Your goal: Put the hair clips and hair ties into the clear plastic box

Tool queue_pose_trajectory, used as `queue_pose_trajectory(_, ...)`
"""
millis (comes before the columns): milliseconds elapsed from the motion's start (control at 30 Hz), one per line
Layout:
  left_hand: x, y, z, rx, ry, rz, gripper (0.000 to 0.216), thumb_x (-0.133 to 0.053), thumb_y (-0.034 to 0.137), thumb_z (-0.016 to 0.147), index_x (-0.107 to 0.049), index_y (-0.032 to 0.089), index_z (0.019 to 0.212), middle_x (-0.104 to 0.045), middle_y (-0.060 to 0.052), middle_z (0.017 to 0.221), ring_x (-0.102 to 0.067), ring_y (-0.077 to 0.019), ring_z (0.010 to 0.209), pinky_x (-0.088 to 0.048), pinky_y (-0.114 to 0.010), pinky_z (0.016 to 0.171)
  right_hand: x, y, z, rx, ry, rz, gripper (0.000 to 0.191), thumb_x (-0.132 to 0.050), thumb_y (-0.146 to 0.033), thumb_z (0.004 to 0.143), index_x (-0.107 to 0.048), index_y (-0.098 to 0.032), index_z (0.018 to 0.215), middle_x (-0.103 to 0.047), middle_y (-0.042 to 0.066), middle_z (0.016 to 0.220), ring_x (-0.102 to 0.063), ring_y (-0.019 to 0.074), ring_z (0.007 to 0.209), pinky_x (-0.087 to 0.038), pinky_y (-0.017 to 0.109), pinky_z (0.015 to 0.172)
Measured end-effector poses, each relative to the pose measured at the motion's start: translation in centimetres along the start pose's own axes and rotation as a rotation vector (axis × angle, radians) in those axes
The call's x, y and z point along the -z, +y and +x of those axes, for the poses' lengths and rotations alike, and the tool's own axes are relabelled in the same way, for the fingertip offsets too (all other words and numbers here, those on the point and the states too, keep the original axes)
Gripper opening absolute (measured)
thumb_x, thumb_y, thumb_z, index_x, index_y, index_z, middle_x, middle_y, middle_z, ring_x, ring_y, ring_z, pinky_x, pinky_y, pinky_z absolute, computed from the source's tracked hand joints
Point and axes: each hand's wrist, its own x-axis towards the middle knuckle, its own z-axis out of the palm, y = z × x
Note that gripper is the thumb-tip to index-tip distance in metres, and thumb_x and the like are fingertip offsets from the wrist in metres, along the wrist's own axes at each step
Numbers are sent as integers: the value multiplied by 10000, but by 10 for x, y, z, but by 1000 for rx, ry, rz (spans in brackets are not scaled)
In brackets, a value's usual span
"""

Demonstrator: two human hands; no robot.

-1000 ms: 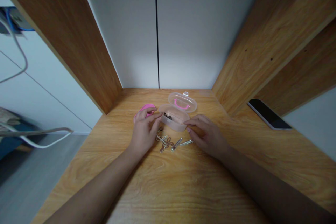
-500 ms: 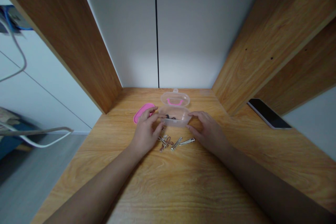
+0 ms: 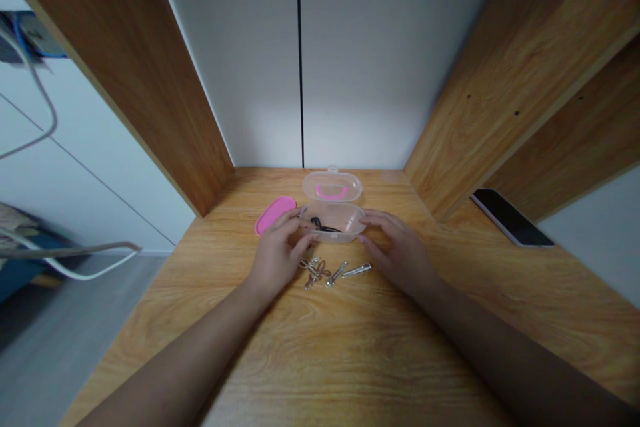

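Though open, clear box [image 3: 342, 218] lengthwise left-to-right.

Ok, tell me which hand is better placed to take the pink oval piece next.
Left, I'd judge: the left hand is close beside the pink oval piece, while the right hand is at the opposite end of the clear box.

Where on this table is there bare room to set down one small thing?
Bare tabletop lies on the person's side of the silver clips, and between the right hand and the phone. It is crowded around the clear box: the left hand and right hand hold its ends, a pink oval piece lies by the left, the clips in front.
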Motion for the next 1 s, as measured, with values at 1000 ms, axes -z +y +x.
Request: queue_pose_trajectory(1000,1,-3,1,57,6,76,162,-672,219,888,-693,230,1048,-749,-53,1101,-684,-232,1093,-519,-425,1012,1,-28,-7,299,-503,69,255,-595,-353,963,-689,-296,1194,-633,79,1230,-566,250,1158,-439,448,982)
